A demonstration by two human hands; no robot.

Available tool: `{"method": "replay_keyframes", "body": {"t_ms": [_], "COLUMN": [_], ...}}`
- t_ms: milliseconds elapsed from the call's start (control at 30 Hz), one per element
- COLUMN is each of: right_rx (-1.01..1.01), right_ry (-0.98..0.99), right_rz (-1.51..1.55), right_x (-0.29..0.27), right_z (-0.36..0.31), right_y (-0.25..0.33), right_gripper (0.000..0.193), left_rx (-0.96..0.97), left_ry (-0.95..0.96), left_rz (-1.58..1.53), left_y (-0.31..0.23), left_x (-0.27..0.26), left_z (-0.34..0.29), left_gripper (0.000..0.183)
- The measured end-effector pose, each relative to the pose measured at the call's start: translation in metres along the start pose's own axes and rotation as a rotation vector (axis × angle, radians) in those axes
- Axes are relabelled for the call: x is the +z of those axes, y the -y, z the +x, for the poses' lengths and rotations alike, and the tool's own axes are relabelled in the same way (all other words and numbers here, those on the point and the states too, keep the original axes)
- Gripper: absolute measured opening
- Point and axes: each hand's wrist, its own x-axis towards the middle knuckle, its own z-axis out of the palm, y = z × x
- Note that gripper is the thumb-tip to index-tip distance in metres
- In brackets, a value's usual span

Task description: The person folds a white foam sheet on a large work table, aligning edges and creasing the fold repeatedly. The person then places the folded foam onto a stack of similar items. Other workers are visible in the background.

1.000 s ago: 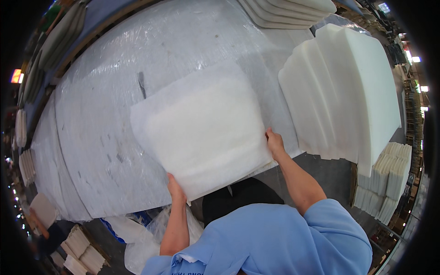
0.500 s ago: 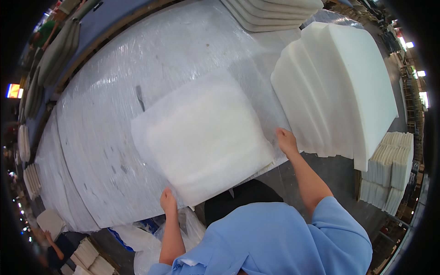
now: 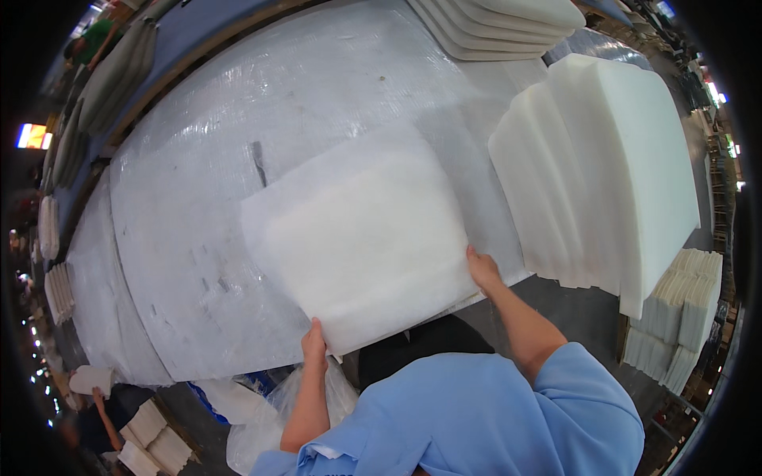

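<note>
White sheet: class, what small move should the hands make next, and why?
Perhaps pat the sheet gently inward to even its sides: the left hand and right hand are at opposite edges, and a fainter margin shows along its left and far sides.

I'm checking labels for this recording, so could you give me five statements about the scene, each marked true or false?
1. The left hand is at the left side of the white pad, close to its near corner. True.
2. The right hand is at the pad's far edge. False: the right hand is at its right edge.
3. A stack of white pieces lies to the right of the pad. True.
4. The person wears red. False: the shirt is light blue.
5. The table has a shiny, pale covering. True.
</note>
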Motion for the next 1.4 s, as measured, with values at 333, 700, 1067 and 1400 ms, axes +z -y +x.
{"method": "replay_keyframes", "body": {"t_ms": [333, 700, 1067, 1400], "right_rx": [-0.407, -0.466, -0.572, -0.484], "right_ry": [-0.147, -0.295, -0.319, -0.261], "right_rz": [0.276, 0.297, 0.012, 0.030], "right_x": [0.000, 0.006, 0.014, -0.020], "right_z": [0.067, 0.097, 0.106, 0.090], "right_y": [0.108, 0.105, 0.112, 0.121], "right_gripper": [0.051, 0.029, 0.026, 0.027], "left_rx": [0.310, 0.560, 0.539, 0.514], "left_ry": [-0.058, -0.480, -0.458, -0.379], "left_rz": [-0.322, 0.015, 0.059, 0.118], "left_y": [-0.083, -0.107, -0.116, -0.125], "left_x": [-0.016, 0.000, 0.011, -0.005], "left_z": [0.060, 0.102, 0.121, 0.099], "left_gripper": [0.073, 0.042, 0.039, 0.034]}}
